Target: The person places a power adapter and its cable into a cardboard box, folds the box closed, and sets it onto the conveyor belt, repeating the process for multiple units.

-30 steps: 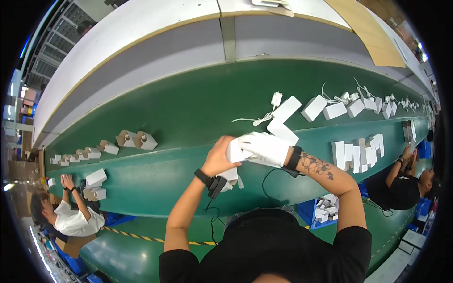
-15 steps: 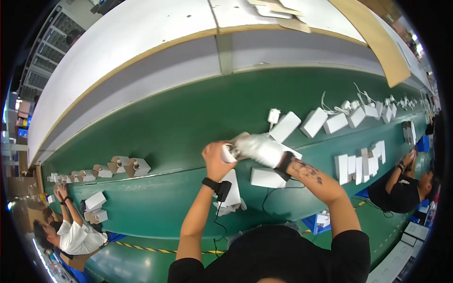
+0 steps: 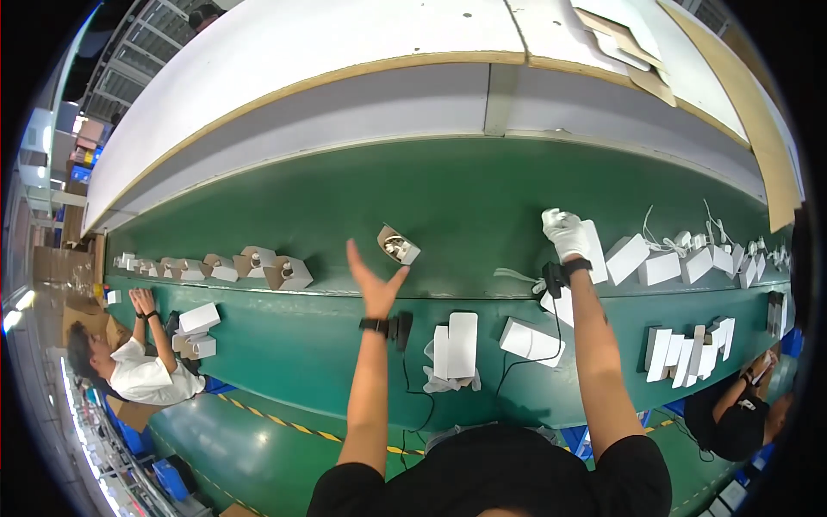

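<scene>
My left hand [image 3: 376, 289] is open, thumb and fingers spread, holding nothing. Just beyond its fingertips an open white box [image 3: 399, 246] with a brown inside lies on the green belt, a coiled white cable showing in it. My right hand [image 3: 566, 234], in a white glove, closes around a white plug adapter at the left side of a closed white box [image 3: 592, 250]; glove and adapter blend, so its outline is partly hidden. A loose white cable [image 3: 515, 275] lies below that hand. Both wrists wear black bands with small black devices.
White boxes [image 3: 662, 267] with adapters and cables line the belt at right. Open boxes [image 3: 289, 273] stand at left. Nearer me are white boxes [image 3: 462, 345] on plastic, another box [image 3: 531, 341] and a stack [image 3: 689, 351]. A white shelf [image 3: 345, 43] overhangs. People work at both sides.
My hands have parted. The left let go of the open box, now on the belt; the right moved right to the adapter beside the closed box. The whole view shifted.
</scene>
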Action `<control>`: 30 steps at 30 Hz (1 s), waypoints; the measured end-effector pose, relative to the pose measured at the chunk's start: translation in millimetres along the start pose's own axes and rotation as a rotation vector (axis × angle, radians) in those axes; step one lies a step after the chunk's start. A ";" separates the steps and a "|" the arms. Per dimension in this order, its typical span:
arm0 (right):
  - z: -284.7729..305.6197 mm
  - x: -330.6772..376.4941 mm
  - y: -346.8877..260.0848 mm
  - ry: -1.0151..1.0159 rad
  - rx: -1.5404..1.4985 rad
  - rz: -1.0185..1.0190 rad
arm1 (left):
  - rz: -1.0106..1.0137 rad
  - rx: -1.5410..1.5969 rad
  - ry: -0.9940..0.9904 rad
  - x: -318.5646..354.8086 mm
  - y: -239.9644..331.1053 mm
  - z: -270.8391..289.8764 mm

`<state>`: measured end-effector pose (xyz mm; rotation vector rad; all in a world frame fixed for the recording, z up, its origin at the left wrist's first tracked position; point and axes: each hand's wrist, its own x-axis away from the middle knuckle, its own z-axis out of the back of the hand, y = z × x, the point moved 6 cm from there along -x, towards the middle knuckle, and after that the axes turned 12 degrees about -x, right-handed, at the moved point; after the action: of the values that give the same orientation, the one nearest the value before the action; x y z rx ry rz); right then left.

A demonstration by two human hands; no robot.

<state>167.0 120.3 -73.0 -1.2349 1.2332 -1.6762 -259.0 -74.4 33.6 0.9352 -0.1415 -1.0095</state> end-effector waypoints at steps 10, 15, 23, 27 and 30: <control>-20.1 107.7 -114.7 -0.532 -1.259 -0.265 | 0.914 1.332 -1.077 151.7 166.5 -75.0; 17.5 219.5 -165.0 -0.699 -0.631 0.047 | 1.221 1.698 -0.633 125.7 178.9 -138.9; 40.8 260.5 -143.1 -0.489 -0.128 0.155 | 0.710 1.433 -0.578 135.3 190.7 -141.3; 29.6 243.3 -115.3 -0.616 -0.098 0.309 | 0.572 1.370 -0.552 138.7 222.6 -127.7; 52.4 217.5 -78.1 -0.602 -0.345 -0.071 | 0.447 1.088 -0.409 138.1 209.6 -126.5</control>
<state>152.8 -69.9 67.7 -1.8377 1.1213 -1.0263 20.1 -64.1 65.6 1.5538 -1.2823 -0.6462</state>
